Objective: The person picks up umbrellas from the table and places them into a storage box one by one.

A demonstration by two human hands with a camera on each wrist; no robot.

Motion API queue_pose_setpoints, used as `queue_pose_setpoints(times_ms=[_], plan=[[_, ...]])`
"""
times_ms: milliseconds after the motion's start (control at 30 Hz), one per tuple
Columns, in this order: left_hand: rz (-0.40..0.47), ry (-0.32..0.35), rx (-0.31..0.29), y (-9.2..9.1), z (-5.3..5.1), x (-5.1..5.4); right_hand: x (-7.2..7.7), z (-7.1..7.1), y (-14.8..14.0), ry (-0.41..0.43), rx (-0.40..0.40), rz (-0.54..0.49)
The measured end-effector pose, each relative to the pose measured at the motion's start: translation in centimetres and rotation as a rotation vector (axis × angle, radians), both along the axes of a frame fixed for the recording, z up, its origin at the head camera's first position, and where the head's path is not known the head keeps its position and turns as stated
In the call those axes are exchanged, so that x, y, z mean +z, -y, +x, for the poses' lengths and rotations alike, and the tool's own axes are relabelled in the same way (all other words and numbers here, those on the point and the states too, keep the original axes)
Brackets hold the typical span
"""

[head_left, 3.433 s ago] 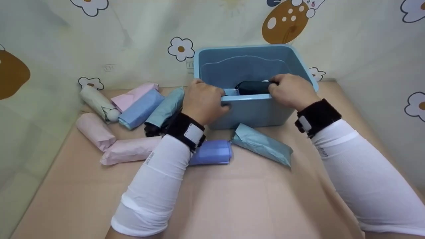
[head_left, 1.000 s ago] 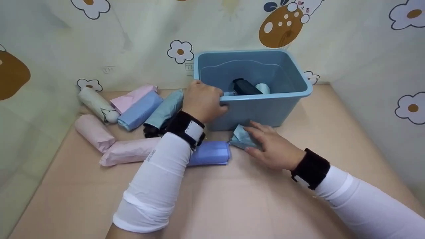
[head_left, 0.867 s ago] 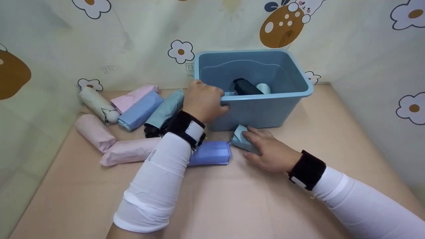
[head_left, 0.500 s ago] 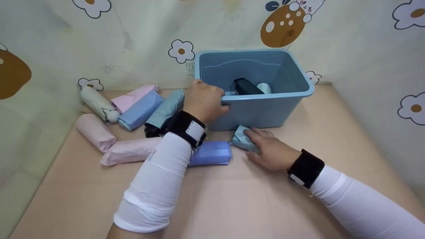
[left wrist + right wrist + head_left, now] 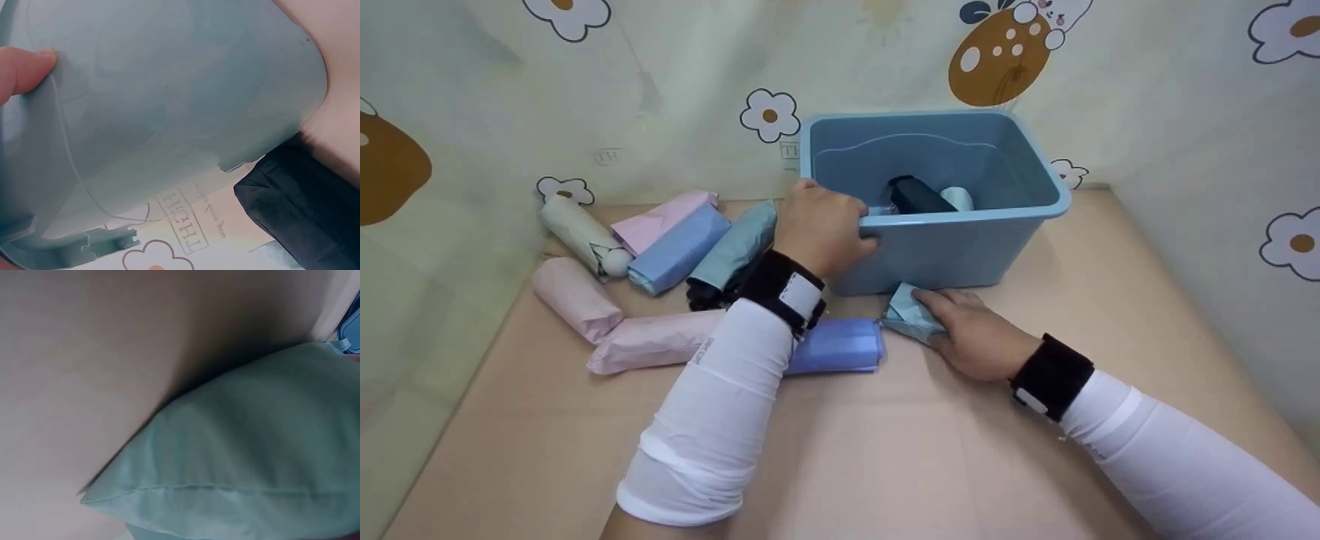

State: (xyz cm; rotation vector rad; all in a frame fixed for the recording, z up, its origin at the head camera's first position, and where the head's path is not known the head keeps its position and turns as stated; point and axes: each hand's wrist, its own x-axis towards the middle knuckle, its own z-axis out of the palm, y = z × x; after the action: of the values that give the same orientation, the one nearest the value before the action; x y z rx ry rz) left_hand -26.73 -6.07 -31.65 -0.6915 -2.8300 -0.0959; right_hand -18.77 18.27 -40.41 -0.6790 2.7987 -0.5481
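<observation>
In the head view the left hand [image 5: 823, 231] grips the front-left rim of a blue plastic bin [image 5: 937, 251]; its thumb shows against the bin wall [image 5: 169, 84] in the left wrist view. The right hand [image 5: 979, 334] is curled round a teal folded pouch [image 5: 911, 311] lying on the table in front of the bin. That teal pouch [image 5: 242, 455] fills much of the right wrist view, its far part hidden under the hand in the head view. Inside the bin are a black bundle [image 5: 919, 196] and a pale cylindrical item [image 5: 958, 199].
Left of the bin lie a pale green roll [image 5: 577, 229], a pink bundle [image 5: 664, 217], a blue one [image 5: 679, 247] and a teal one with black [image 5: 739, 244]. Nearer are two pale pink rolls [image 5: 577, 298] [image 5: 660, 341] and a violet-blue bundle [image 5: 840, 345] beside the left wrist.
The right hand has left the bin for the teal pouch, and its fingers and thumb have closed round it. A pale item now shows in the bin. The left hand keeps its grip.
</observation>
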Motion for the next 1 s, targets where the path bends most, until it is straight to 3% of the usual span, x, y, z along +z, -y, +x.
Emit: queue_pose_setpoints(times_ms=[267,567,1000], plan=[[0.004,0.007,0.005,0.04,-0.02,-0.05,0.58,-0.12,0.19,0.057,0.008,0.019],[0.013,-0.022,-0.015,0.12,0.04,-0.06,0.04,-0.23,0.12,-0.016,0.019,0.02],[-0.006,-0.011,0.001,0.05,0.03,0.04,0.03,-0.27,-0.05,0.02,-0.023,0.065]])
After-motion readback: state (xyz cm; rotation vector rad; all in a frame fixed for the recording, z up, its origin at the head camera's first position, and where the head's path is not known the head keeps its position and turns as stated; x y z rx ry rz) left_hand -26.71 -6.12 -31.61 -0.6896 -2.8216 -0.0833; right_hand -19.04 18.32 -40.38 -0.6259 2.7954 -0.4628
